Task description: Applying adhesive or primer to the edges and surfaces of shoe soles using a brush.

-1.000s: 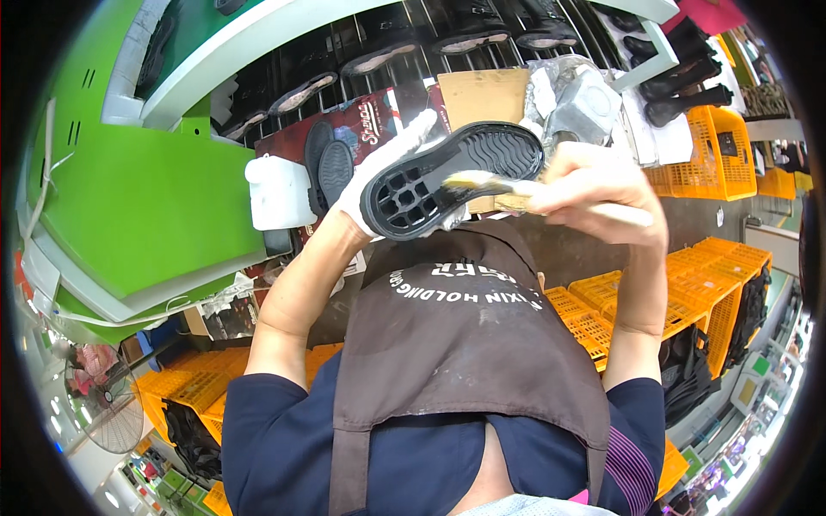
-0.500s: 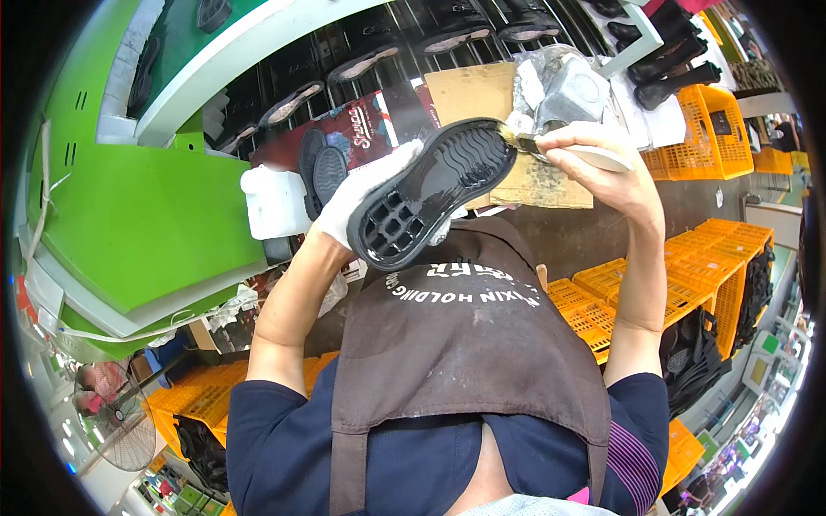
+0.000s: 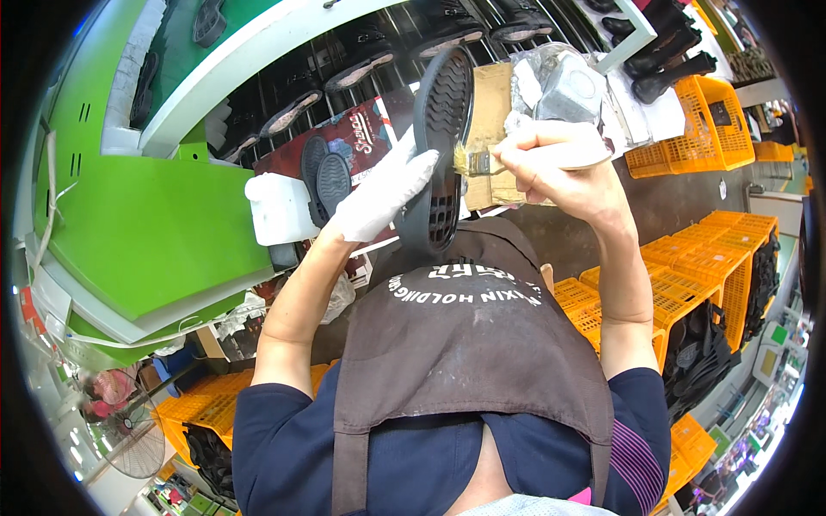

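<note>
My left hand [image 3: 383,193], in a white glove, grips a black shoe sole [image 3: 442,112] by its outer side. The sole is turned on edge, its hollow, gridded heel end toward me and its toe end away. Bare, my right hand [image 3: 559,168] is closed round the white handle of a paintbrush [image 3: 482,162]. Its yellowish bristles are at the sole's right edge, near mid-length; whether they touch is hard to tell. Two more black soles [image 3: 327,176] lie to the left of my gloved hand, on a dark red box [image 3: 366,129].
Beside those soles stands a white plastic container [image 3: 280,206]. Cardboard [image 3: 490,95] and a plastic-wrapped tub [image 3: 572,90] sit beyond my right hand. Black shoes [image 3: 361,60] line a roller conveyor across the back. At left is a green machine [image 3: 146,232]; orange crates [image 3: 688,267] stand at right.
My left hand has tipped the sole from facing up to nearly on edge, its toe swinging left and away. The brush has moved left and nearer, from the toe toward the middle.
</note>
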### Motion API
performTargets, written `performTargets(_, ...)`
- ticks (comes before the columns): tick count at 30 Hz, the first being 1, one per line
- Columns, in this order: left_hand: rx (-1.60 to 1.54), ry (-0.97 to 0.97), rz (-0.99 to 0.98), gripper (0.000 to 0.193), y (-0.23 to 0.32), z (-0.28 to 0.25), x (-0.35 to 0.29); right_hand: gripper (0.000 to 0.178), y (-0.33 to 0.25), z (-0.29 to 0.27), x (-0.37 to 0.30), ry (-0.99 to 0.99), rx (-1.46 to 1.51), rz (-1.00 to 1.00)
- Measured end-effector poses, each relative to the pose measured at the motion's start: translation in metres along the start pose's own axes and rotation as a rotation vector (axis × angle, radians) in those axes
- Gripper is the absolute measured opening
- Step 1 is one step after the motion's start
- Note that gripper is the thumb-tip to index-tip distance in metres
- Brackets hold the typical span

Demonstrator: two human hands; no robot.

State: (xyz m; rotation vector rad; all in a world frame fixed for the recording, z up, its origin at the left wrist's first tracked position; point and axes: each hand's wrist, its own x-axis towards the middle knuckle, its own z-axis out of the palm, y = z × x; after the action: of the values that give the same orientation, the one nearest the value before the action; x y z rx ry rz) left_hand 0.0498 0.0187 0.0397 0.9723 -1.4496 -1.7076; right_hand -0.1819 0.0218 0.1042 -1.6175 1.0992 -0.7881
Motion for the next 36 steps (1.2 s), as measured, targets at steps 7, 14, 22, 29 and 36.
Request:
performTargets(7,-0.133,0.024,0.057,0.051,0.005,-0.017,0.009,0.01,-0.003,-0.001,0.0,-0.101,-0.209,-0.271)
performTargets(14,0.105,-0.008,0.229,0.064,0.015,-0.031,0.007,0.01,0.004,-0.012,0.004,-0.13,-0.314,-0.403)
performTargets(22,0.721,0.065,0.485,0.053,-0.016,-0.033,-0.021,0.017,-0.009,-0.01,0.012,-0.051,-0.102,0.044)
performTargets(29,-0.407,0.139,-0.079,0.035,0.024,0.005,0.002,0.019,-0.012,0.003,0.013,0.01,0.023,0.094)
performTargets(36,-0.329,0.219,0.027,0.032,0.011,0.008,0.012,0.015,-0.014,0.024,-0.004,-0.054,0.036,-0.017)
